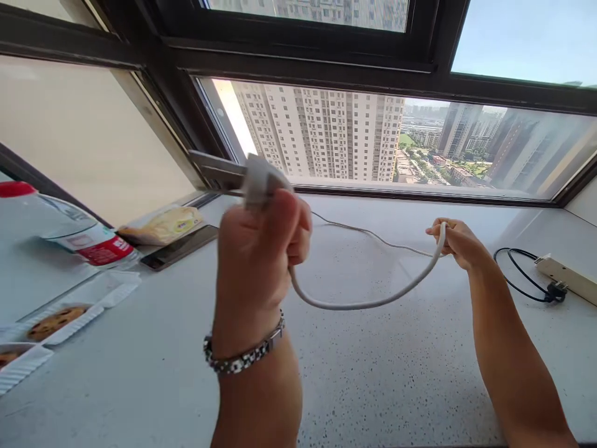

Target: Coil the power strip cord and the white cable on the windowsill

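My left hand (261, 249), raised close to the camera, is closed around a white plug (258, 177). Flat metallic pieces stick out to the left of the plug; they look like prongs but are blurred. From below this fist a white cable (359, 305) sags and curves up to my right hand (454, 241). Thumb and fingers of the right hand pinch the cable near the window. Beyond the hands, a thinner stretch of white cord trails across the speckled white counter (354, 373) toward the left.
At left are a red-capped bottle (102, 246), a tissue pack (163, 227), a dark phone (181, 247) and a tray (112, 289) with cookies (56, 322). A power strip (566, 277) and black plug (556, 291) lie at right. Dark window frames (303, 56) border the counter's back.
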Demonstrator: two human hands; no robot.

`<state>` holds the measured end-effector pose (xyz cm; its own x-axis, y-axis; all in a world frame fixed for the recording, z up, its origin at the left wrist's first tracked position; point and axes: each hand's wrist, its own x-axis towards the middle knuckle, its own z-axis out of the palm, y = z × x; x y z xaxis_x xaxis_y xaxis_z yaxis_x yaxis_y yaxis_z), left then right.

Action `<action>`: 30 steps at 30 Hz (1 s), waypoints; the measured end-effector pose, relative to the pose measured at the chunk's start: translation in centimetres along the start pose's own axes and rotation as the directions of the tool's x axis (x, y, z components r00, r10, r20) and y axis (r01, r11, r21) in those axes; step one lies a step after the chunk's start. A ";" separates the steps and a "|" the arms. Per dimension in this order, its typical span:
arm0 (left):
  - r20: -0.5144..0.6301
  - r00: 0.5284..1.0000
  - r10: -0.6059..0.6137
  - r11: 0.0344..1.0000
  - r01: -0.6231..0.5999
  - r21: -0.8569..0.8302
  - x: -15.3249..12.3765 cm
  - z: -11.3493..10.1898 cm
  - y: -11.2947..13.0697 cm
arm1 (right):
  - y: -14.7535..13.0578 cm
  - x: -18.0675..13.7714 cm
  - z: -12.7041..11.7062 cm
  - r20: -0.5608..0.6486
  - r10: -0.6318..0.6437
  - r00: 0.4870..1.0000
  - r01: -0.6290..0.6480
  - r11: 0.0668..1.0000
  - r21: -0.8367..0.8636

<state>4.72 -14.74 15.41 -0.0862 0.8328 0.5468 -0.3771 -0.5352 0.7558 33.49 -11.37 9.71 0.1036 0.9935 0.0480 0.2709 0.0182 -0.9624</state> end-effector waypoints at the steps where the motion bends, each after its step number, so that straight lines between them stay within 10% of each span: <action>1: 0.125 0.991 -0.041 0.992 0.026 0.121 0.3 1.2 -1.4 | -1.1 -1.0 0.0 0.006 -0.037 0.999 0.036 0.996 0.077; 8: 0.419 0.901 -0.114 0.917 -0.066 0.393 -0.3 6.2 -9.4 | -3.4 -4.1 4.1 0.008 -0.242 0.970 0.242 0.970 0.026; 11: 0.494 0.866 -0.078 0.937 -0.105 0.333 -0.1 5.6 -9.5 | -2.6 -3.4 5.0 0.094 -0.239 0.966 0.239 0.971 0.014; 17: 0.765 0.645 -0.006 0.956 -0.220 0.193 0.1 4.9 -8.0 | -1.9 -2.4 4.9 0.240 -0.265 0.934 0.262 0.964 0.043; 24: 0.543 0.751 0.375 0.878 -0.476 0.052 0.0 5.8 -7.7 | 1.4 0.4 6.4 0.217 -0.436 0.874 0.448 0.894 -0.007; 30: 0.115 0.930 0.348 0.935 -0.335 -0.121 0.8 3.1 -3.4 | 9.2 4.1 4.7 0.039 -0.360 0.932 0.357 0.897 -0.261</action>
<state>8.81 -12.67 14.41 -0.1052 0.5722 0.8134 -0.4348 -0.7620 0.4799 31.96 -6.58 -0.19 -0.0380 0.9240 0.3806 0.5298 0.3415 -0.7763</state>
